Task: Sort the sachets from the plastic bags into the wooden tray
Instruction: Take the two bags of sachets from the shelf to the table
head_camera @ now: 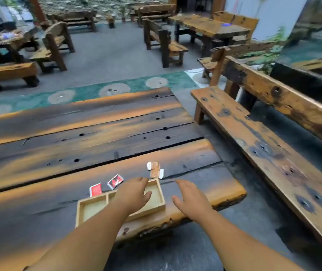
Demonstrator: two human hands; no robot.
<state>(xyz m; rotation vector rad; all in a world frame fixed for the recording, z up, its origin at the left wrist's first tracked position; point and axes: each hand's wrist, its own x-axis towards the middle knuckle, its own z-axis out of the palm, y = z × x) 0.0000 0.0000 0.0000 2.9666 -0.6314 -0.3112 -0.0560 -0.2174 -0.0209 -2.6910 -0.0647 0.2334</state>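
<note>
The left hand (pixel 134 194) was held flat, fingers straight and grasping nothing, over the right-hand part of the wooden tray (pixel 92 209); whether it touched the wood could not be told. The right hand (pixel 191 200) was spread loose, nothing held in it either, just beside the tray's right wall and above the table (pixel 78 133). The tray's left compartment was seen with a bare floor. The middle one and much of the right one were hidden by the left hand and forearm. Sachets were seen lying on the table along the tray's far rim: a red sachet (pixel 95 189) against it, a second red sachet (pixel 115 181) just beyond, and brown-and-white sachets (pixel 154 170) at the far right corner, their number lost to blur. The tray was set close to the table's ragged near edge. Open board was shown beyond the sachets, and a bench (pixel 254 143) was seen well apart on the right.
</note>
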